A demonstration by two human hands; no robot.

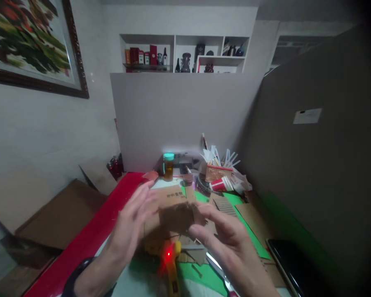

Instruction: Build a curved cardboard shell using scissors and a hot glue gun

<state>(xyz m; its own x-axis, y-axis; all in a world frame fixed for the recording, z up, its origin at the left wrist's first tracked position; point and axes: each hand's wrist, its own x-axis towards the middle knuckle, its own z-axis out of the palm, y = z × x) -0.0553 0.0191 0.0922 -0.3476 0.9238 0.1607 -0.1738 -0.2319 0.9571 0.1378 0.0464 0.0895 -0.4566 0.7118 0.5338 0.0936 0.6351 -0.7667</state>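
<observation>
My left hand [128, 227] is raised at the left of a brown cardboard piece [176, 217], its fingers stretched out and slightly blurred. On the other side, my right hand [227, 239] curves with thumb and forefinger apart near the cardboard's right edge. Whether its fingertips touch the cardboard I cannot tell. Printed dark characters mark the flat cardboard [170, 194] just behind. A yellow glue gun [172, 272] with a glowing red light lies below, between my hands. Scissors [218, 270] lie partly under my right hand.
Cardboard scraps [224, 205] lie on a green sheet [200, 275]. Farther back stand a jar with a turquoise lid [168, 165], a red-and-white paper cup [221, 184] and a box of white sticks [218, 172]. A phone [292, 264] lies at right; grey panels [179, 111] enclose the table.
</observation>
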